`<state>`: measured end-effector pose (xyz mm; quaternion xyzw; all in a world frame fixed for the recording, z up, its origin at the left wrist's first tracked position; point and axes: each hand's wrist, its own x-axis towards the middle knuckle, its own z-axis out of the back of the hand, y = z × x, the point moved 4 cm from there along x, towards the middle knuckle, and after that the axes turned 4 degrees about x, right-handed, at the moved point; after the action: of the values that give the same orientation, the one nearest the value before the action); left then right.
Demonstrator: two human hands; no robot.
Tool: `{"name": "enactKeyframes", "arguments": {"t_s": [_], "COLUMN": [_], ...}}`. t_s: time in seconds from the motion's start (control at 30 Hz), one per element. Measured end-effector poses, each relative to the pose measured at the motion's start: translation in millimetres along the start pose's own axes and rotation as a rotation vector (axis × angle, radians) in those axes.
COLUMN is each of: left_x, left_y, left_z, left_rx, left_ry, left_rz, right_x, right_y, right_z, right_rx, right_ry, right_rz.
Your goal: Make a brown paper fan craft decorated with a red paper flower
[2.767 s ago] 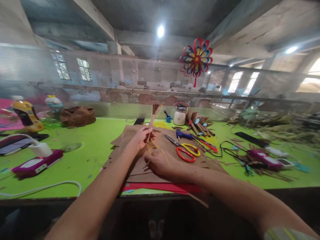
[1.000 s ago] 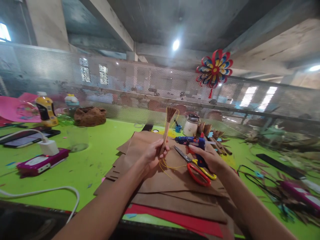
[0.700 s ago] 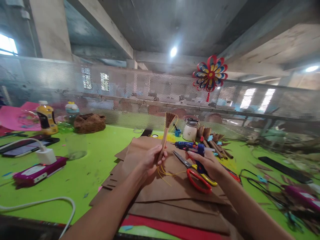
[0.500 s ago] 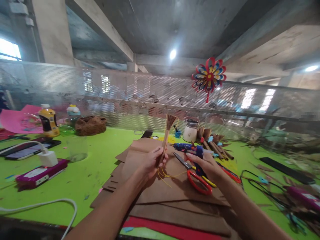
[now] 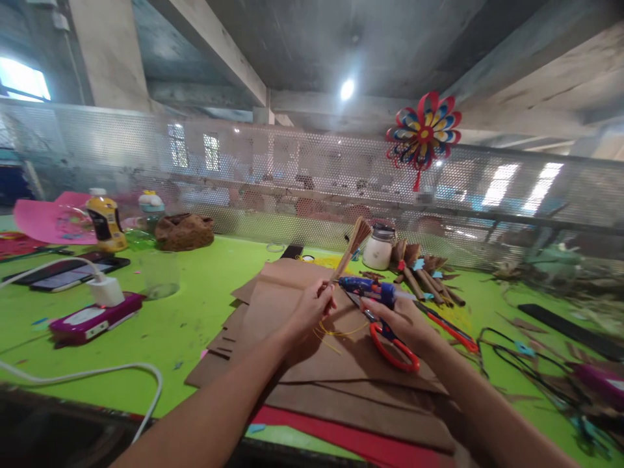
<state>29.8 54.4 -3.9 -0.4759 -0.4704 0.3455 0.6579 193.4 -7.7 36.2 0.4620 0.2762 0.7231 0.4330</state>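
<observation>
My left hand (image 5: 314, 305) is closed around the lower end of a small brown brush-like bundle (image 5: 351, 248), its fanned tip tilted up to the right. Yellow threads (image 5: 336, 333) trail below that hand onto brown sheets (image 5: 283, 296). In my right hand (image 5: 402, 318) is a blue glue gun (image 5: 368, 289), with a whitish glue stick at its rear. The gun's nozzle points left and meets or nearly meets the bundle beside my left fingers. Red-handled scissors (image 5: 394, 351) lie on the sheets beneath my right hand, partly covered by it.
Several brown rolled pieces (image 5: 426, 279) lie beyond my right hand, near a white jar (image 5: 379, 248). Red-handled pliers (image 5: 453, 330) and black cables (image 5: 517, 364) are to the right. At left are a purple power strip (image 5: 97, 317), a clear cup (image 5: 162, 276) and a yellow bottle (image 5: 106, 221).
The bundle has tipped from nearly upright toward the right. The glue gun's nozzle is now close against it by my left fingers. The camera view has shifted slightly.
</observation>
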Motion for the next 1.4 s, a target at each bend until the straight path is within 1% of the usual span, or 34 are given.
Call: {"name": "enactKeyframes", "arguments": {"t_s": [0.13, 0.23, 0.33, 0.43, 0.57, 0.7, 0.8, 0.87, 0.97, 1.1, 1.27, 1.33, 1.4], "left_x": [1, 5, 9, 11, 7, 0, -3, -3, -3, -1, 0, 1, 2], "left_y": [-1, 5, 14, 20, 16, 7, 4, 3, 3, 1, 3, 5, 6], "left_z": [0.2, 0.5, 1.0, 1.0, -1.7, -4.8, -5.7, -5.0, -3.6, -2.2, -1.4, -0.6, 0.2], "left_rx": [0.129, 0.161, 0.126, 0.102, 0.087, -0.024, -0.148, -0.219, -0.323, -0.441, -0.602, -0.632, -0.633], "left_ry": [-0.051, -0.049, -0.05, -0.054, -0.031, -0.007, 0.03, 0.049, 0.087, 0.148, 0.241, 0.254, 0.251], "left_rz": [-0.078, -0.106, -0.095, -0.073, -0.057, 0.008, 0.066, 0.076, 0.076, 0.1, 0.243, 0.287, 0.297], "right_x": [2, 3, 2, 1, 1, 1, 1, 2, 2, 2, 2, 2, 3], "right_y": [-5, -9, -12, -13, -13, -14, -16, -16, -15, -8, 2, 5, 7], "right_z": [2, 2, 1, -1, -3, 0, 3, 4, 5, 4, 6, 8, 9], "right_rx": [0.009, 0.018, 0.028, 0.044, 0.041, 0.049, 0.105, 0.157, 0.195, 0.188, 0.19, 0.191, 0.18], "right_ry": [-0.043, -0.073, -0.084, -0.058, -0.058, -0.086, -0.14, -0.17, -0.175, -0.17, -0.181, -0.192, -0.202], "right_rz": [0.027, -0.003, -0.038, -0.059, -0.075, -0.078, -0.085, -0.08, -0.072, -0.046, -0.023, -0.029, -0.04]}}
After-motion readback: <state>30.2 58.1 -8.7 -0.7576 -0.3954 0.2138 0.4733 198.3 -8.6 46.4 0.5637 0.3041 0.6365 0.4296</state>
